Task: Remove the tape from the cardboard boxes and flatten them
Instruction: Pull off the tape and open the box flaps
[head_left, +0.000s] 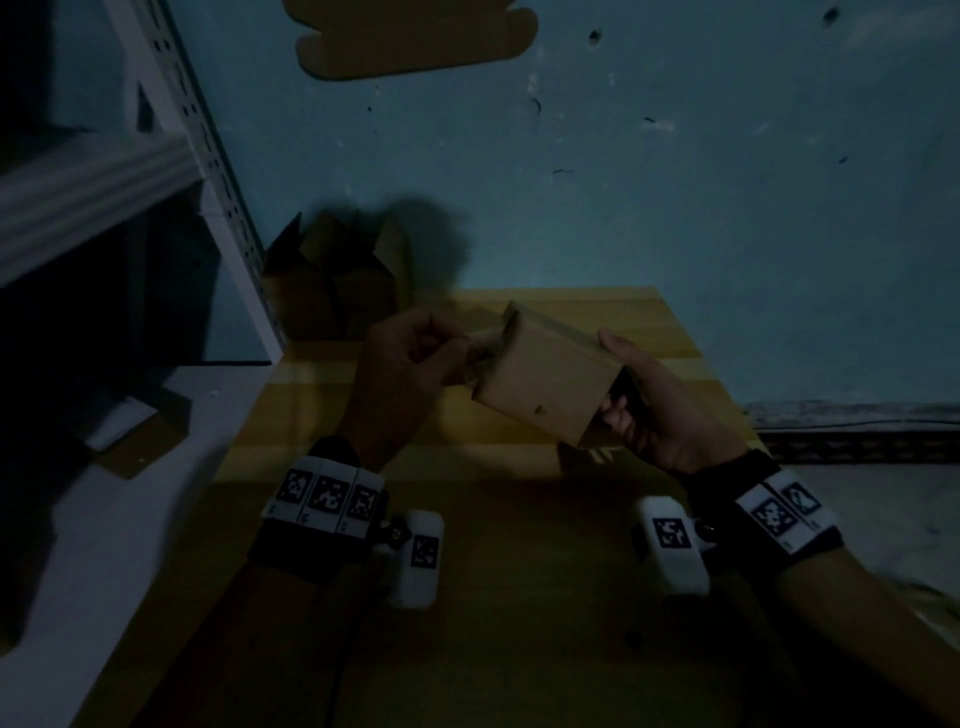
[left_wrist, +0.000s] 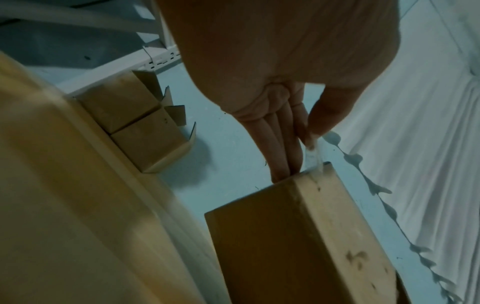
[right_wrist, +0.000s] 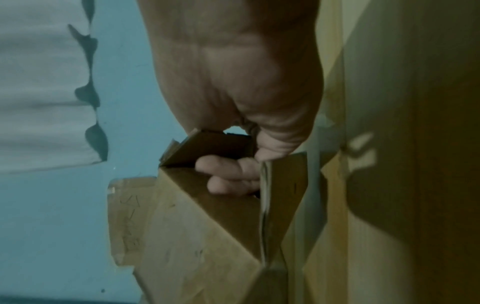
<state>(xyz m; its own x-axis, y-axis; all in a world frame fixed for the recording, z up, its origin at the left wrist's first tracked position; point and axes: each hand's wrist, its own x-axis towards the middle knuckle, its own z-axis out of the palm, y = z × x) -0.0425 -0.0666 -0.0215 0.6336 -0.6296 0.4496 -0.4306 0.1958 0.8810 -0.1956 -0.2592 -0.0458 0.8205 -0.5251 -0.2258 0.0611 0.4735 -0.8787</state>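
Note:
A small brown cardboard box (head_left: 545, 376) is held in the air above the yellow table (head_left: 509, 561). My right hand (head_left: 644, 410) grips its near open end, thumb on top and fingers (right_wrist: 228, 174) curled inside. My left hand (head_left: 415, 353) is at the box's far end and pinches a strip of clear tape (left_wrist: 313, 154) between thumb and fingers; the strip still sticks to the box (left_wrist: 298, 236) edge. A flap with brown tape (right_wrist: 130, 216) shows in the right wrist view.
Two open cardboard boxes (head_left: 337, 280) stand at the table's back left by a white metal shelf post (head_left: 208, 171). A flattened cardboard piece (head_left: 415, 41) lies on the blue floor. Another flat piece (head_left: 140, 436) rests on the white surface at left.

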